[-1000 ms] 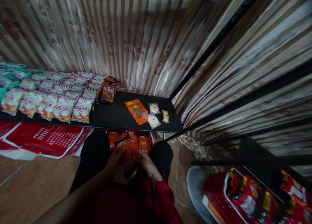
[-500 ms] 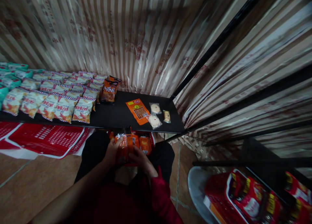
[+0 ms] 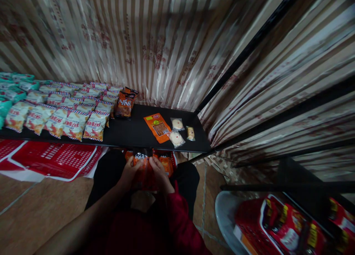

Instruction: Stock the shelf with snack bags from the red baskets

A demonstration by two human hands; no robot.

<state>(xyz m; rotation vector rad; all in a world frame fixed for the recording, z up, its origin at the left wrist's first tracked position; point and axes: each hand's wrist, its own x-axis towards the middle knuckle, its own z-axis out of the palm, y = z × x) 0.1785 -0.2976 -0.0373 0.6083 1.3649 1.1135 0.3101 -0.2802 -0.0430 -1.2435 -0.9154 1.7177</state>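
Note:
Between my knees, my left hand [image 3: 131,172] and my right hand [image 3: 159,170] grip an orange and black snack bag [image 3: 142,159] from its two sides. The bag is over a red basket [image 3: 174,161] that holds more orange bags [image 3: 166,165]. On the black shelf [image 3: 122,133] just beyond stand orange and black bags [image 3: 124,104] at the end of several rows of white snack bags [image 3: 94,125]. A flat orange packet [image 3: 157,128] lies right of them, beside two round wrapped cookies [image 3: 176,138] and a small wrapped piece [image 3: 190,133].
Teal packets [image 3: 12,94] sit at the shelf's far left, above a red basket [image 3: 55,160]. Black frame bars [image 3: 241,59] cross at the right, over a grey tub [image 3: 226,214] and red bags [image 3: 288,223]. A striped curtain [image 3: 155,36] hangs behind.
My right hand has moved up to the bag's upper right side. The bag now faces up between both hands, its dark top edge toward the shelf.

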